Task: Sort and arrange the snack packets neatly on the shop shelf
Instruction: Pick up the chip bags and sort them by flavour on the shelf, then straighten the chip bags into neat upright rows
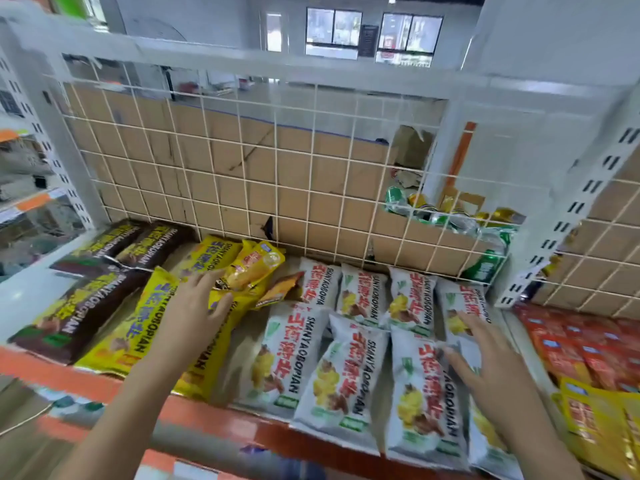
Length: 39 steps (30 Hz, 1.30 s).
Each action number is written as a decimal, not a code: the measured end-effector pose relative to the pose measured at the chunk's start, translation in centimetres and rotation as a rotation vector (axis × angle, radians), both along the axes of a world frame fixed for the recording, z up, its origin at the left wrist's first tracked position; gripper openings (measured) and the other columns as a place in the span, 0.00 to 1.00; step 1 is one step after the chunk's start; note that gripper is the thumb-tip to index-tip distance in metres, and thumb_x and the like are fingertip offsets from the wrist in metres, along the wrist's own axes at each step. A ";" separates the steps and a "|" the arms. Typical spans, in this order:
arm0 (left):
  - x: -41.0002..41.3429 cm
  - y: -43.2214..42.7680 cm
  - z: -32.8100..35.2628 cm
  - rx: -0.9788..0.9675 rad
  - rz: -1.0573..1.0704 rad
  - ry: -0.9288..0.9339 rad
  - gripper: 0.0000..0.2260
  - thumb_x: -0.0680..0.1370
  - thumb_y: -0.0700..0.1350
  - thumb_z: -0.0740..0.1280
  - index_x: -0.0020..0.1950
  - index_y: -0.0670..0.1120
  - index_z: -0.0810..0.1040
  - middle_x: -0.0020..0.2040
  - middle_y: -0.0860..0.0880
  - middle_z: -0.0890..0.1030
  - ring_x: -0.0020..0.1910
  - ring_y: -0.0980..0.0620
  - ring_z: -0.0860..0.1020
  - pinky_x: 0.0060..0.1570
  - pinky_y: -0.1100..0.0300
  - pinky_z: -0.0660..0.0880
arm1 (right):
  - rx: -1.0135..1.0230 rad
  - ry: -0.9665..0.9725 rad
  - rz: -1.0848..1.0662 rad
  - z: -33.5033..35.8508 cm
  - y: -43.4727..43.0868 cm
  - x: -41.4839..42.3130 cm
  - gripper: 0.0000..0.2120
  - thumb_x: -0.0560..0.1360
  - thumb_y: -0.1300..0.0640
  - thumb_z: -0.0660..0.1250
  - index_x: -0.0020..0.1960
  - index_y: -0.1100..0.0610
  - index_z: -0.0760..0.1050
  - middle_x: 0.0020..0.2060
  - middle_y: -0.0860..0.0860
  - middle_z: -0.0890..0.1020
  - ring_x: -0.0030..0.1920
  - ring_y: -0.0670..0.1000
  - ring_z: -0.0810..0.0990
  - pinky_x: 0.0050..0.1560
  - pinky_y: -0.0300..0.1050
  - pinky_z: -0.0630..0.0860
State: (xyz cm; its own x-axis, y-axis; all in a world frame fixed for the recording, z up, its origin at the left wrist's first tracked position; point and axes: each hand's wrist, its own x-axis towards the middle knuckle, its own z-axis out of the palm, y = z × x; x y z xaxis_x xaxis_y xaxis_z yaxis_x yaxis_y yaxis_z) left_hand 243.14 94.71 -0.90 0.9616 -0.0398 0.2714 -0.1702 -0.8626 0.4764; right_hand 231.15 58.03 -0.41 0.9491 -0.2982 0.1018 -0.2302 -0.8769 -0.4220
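Note:
The shelf (242, 344) carries snack packets lying flat in colour groups. Brown packets (79, 306) fill the left, long yellow packets (145, 323) come after them, and white packets (349, 368) lie in two rows to the right. A few small yellow and orange packets (256, 268) are heaped loosely at the back centre. My left hand (197, 310) hovers with spread fingers over the yellow packets, fingertips at the small heap; it holds nothing. My right hand (485, 358) rests flat and open on the rightmost white packets.
A white wire grid (277, 174) backs the shelf, with cardboard behind it. Green and gold packets (460, 220) fill a box behind the grid at right. Red packets (571, 344) and yellow packets (599, 420) lie on the neighbouring shelf to the right. An orange strip (214, 420) edges the front.

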 end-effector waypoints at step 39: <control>8.6 4.1 1.7 -0.732 -0.152 0.020 0.06 0.76 0.44 0.68 0.50 0.48 0.73 0.43 0.55 0.78 0.42 0.61 0.77 0.36 0.68 0.68 | 0.057 -0.018 0.153 0.6 16.1 13.4 0.19 0.77 0.48 0.61 0.67 0.49 0.68 0.51 0.45 0.77 0.51 0.45 0.75 0.49 0.39 0.70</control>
State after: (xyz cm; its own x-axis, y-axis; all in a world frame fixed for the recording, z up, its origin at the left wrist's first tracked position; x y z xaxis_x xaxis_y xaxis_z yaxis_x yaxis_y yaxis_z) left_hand 251.70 98.77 0.78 0.9649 0.0118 0.2623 -0.2475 -0.2919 0.9239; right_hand 244.51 74.08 0.15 0.9820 -0.1560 0.1062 -0.0877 -0.8754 -0.4754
